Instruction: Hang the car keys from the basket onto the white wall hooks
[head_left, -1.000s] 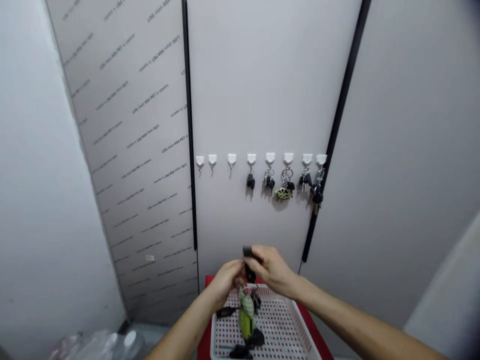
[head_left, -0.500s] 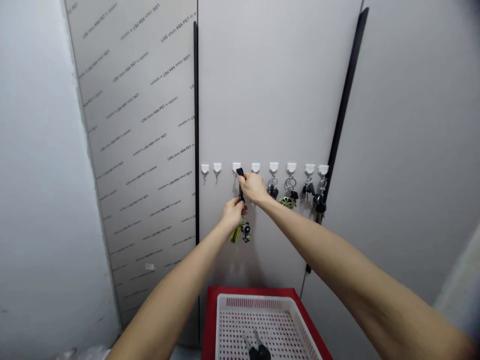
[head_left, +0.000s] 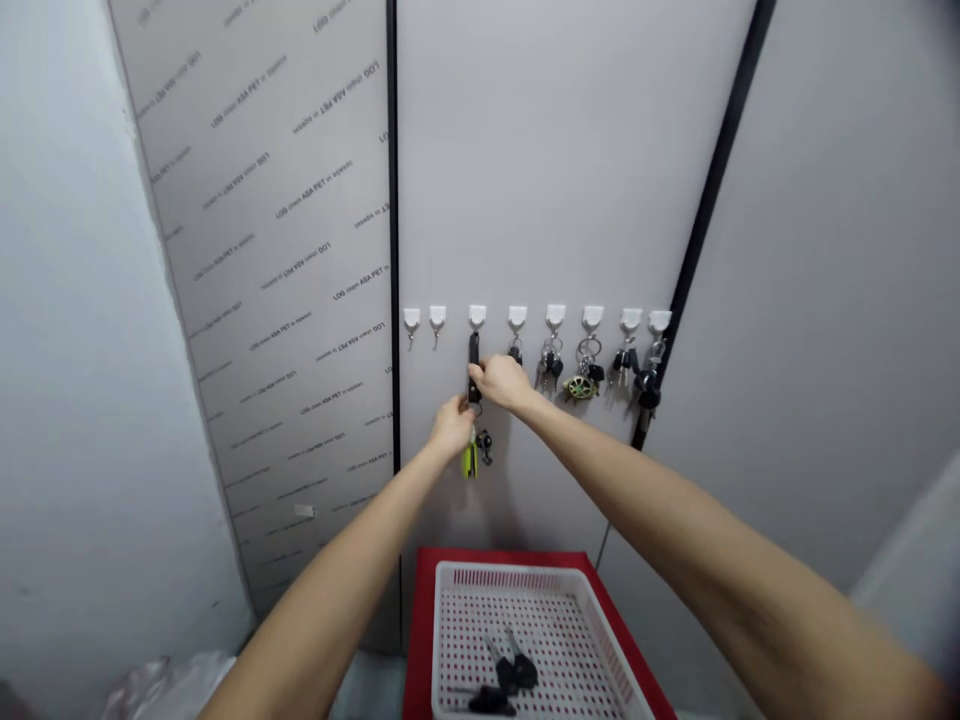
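A keychain with a black strap point(head_left: 474, 350) hangs at the third white hook point(head_left: 478, 316) from the left. My right hand point(head_left: 504, 382) is closed, its fingers pinching the strap's right side below the hook. Lower down, my left hand point(head_left: 452, 425) is closed around the strap's bottom end near the ring. Beneath my left fingers dangle a yellow-green tag point(head_left: 470, 461) and a small dark charm point(head_left: 485, 446). Whether the strap's loop sits fully over the hook is too small to tell.
Several key bunches point(head_left: 581, 388) hang from hooks on the right. Two bare hooks point(head_left: 437, 318) are at the left. Below stands a white plastic basket point(head_left: 600, 625) holding black-headed keys point(head_left: 508, 672), on a red surface point(head_left: 424, 600). Black door trims point(head_left: 393, 250) run up the panel.
The strap now hangs straight below the hook, where before its top was held in front of it. My right hand has slid lower along the strap. The view has tilted down, showing more keys in the basket.
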